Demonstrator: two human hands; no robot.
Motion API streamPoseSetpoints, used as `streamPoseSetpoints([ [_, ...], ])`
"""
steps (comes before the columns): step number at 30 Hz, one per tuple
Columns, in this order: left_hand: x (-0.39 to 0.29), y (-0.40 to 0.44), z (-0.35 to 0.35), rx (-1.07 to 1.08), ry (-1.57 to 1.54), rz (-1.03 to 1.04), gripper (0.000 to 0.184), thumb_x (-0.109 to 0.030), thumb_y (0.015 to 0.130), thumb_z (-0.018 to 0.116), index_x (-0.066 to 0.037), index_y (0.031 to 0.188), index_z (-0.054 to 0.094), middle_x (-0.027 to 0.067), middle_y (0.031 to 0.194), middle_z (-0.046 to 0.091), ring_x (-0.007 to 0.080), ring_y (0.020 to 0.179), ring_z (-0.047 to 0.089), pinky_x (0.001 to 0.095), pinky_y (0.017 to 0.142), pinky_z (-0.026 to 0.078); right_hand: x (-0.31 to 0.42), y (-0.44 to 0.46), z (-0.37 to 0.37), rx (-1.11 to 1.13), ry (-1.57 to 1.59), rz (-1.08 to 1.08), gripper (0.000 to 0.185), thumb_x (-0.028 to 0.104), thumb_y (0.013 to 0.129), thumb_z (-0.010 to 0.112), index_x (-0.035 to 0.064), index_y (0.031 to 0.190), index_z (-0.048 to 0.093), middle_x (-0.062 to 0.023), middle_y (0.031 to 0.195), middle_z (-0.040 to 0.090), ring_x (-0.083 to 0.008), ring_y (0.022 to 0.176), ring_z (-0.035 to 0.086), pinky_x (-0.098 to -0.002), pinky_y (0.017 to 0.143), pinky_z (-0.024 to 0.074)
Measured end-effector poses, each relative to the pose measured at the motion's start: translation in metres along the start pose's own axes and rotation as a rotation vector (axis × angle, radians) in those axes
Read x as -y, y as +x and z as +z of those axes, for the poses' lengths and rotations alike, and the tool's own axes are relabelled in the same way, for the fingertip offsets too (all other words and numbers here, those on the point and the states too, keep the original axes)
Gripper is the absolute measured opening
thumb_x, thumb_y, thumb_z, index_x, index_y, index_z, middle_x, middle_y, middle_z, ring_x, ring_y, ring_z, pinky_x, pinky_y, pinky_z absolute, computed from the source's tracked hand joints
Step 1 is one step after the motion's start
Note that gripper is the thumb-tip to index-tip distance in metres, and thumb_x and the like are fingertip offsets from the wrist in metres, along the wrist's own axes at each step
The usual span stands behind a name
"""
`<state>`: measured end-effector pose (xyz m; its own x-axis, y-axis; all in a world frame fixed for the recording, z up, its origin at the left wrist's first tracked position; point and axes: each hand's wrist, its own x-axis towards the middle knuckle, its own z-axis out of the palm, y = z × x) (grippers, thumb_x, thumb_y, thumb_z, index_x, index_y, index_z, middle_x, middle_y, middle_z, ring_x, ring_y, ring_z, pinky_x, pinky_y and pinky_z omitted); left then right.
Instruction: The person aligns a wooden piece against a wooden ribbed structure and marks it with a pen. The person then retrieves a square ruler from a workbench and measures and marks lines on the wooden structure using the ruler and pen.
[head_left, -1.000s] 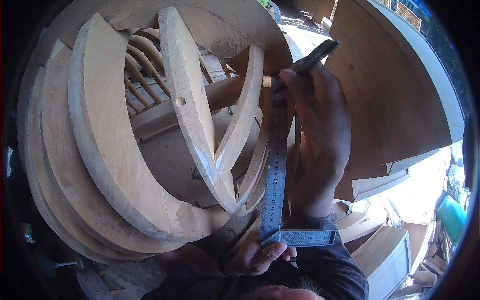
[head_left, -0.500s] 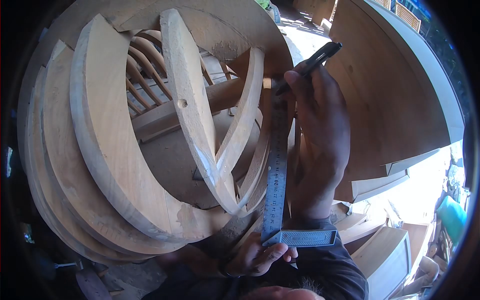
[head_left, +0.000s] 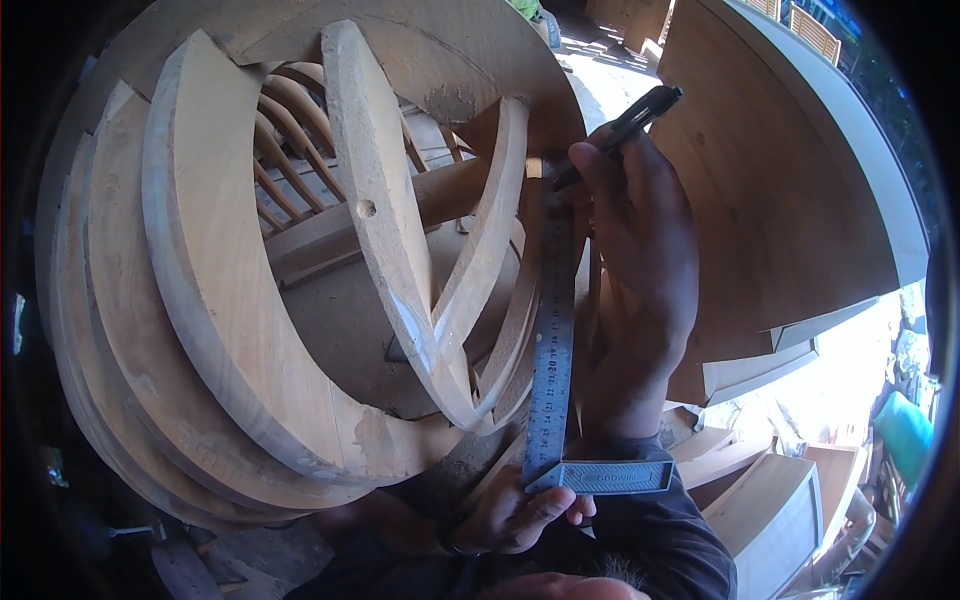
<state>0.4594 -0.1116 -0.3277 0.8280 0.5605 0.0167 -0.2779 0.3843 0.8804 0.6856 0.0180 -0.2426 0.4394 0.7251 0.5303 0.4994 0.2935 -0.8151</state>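
Observation:
My left hand is closed round the grey stock of a try square, low in the head view. The square's marked metal blade points away from me along a narrow wooden piece. In my right hand is a black pen, slanted, with its lower end close to the blade's far part. Whether the tip touches wood or metal I cannot tell. Just left of the blade, a pale curved wooden frame rises, with a round hole in its dusty face.
Several thick curved wooden pieces are stacked on the left. A large curved brown panel stands at the right. Pale wooden parts lie at lower right, near a turquoise object. Curved slats show behind the frame.
Almost nothing differs. The pen and my right hand have shifted very slightly; the try square stays in place in my left hand.

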Motion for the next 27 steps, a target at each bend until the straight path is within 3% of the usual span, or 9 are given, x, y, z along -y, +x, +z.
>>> streamPoseSetpoints([
  [27, 0.0014, 0.0001, 0.002, 0.001, -0.025, 0.01, 0.029, -0.023, 0.103, 0.051, 0.003, 0.102, 0.064, 0.0095, 0.091, 0.069, 0.0129, 0.078, 0.063, 0.0295, 0.072, 0.053, -0.002, 0.0022, 0.0023, 0.004, -0.05, -0.035, 0.015, 0.015, 0.095, 0.064, 0.0008, 0.095, 0.059, -0.0156, 0.074, 0.067, -0.0286, 0.067, 0.07, -0.0374, 0.06, 0.0505],
])
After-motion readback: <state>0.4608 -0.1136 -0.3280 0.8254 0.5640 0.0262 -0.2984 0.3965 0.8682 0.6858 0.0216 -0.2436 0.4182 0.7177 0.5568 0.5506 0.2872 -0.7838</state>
